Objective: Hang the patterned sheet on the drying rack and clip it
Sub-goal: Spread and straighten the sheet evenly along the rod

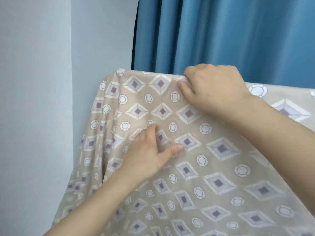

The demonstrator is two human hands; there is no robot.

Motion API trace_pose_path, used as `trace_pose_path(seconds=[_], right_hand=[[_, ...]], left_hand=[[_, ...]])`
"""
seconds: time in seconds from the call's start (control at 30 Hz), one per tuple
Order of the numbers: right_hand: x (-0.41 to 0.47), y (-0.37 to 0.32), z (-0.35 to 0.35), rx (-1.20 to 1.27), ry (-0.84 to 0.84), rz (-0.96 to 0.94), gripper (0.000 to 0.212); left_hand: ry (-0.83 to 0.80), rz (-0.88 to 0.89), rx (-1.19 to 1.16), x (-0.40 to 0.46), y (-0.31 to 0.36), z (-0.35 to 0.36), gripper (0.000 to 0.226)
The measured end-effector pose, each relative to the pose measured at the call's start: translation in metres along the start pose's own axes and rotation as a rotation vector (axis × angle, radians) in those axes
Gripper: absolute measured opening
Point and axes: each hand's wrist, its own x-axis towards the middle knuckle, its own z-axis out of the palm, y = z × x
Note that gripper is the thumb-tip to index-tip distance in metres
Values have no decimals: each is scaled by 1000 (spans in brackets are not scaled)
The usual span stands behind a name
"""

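Left hand (146,150) nearest, fingers loose and flat on the patterned sheet (213,167), which drapes over the hidden drying rack's top edge. Right hand (213,87) pinches a fold at that edge. Best: smooth leftward, keep fold taut for clipping; no clip visible.

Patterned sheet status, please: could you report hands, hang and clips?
Right hand pinching sheet at top edge. Left hand flat on the drape. No clip visible; rack hidden.
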Motion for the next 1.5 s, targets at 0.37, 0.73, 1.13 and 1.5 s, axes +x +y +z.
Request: trace_pose_path(seconds=[0.37, 0.73, 1.13, 1.5], right_hand=[[-73, 69, -3, -43, 36, -26, 17], [-113, 86, 3, -78, 100, -77, 62], [-144, 155, -42, 176, 31, 46, 21], [-175, 206, -55, 316, 137, 12, 16]], left_hand=[[26, -210, 129, -73, 100, 98, 131], [102, -221, -76, -73, 133, 144, 43], [95, -226, -307, -88, 187, 133, 122], [264, -145, -230, -49, 253, 77, 65]])
